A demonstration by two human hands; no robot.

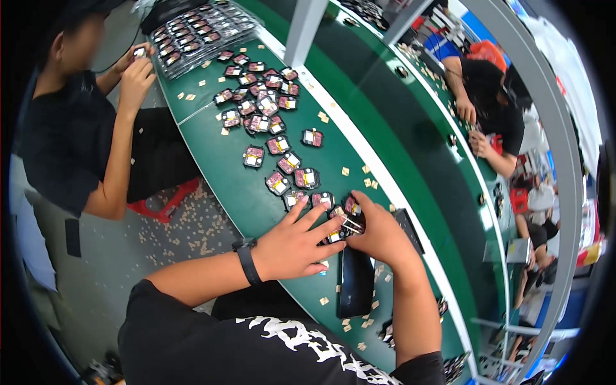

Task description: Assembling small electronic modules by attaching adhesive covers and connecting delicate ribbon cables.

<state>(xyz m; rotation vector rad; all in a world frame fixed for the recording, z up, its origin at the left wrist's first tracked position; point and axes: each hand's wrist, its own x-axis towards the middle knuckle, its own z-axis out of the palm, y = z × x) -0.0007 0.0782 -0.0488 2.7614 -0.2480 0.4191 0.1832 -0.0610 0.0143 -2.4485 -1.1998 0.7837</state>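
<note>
Head view, looking down on a long green workbench (244,192) that runs away to the upper left, and both of the person's hands are busy at its near end. Left hand (292,247), a black band (247,260) on the wrist, lies palm down with fingers spread, the fingertips pressing on a small black square part (335,235) with a pink and yellow face. Right hand (378,234) comes in from the other side, fingers curled and pinched on a thin pale pair of tweezers (351,224), whose tips sit right on that same part. So the part is on the bench between the two hands, touching both the left fingertips and the tool.

Just below the hands lies a dark phone (355,282), flat on the green surface, with little tan scraps (369,183) scattered around it. Farther up the bench, a loose spread of the same small black parts (269,115) trails away, and beyond them a clear tray (199,29) is packed with more in rows.

On the left a seated co-worker in black (70,141) holds one part up in both hands. Another person (487,96) leans over the far bench at upper right.
</note>
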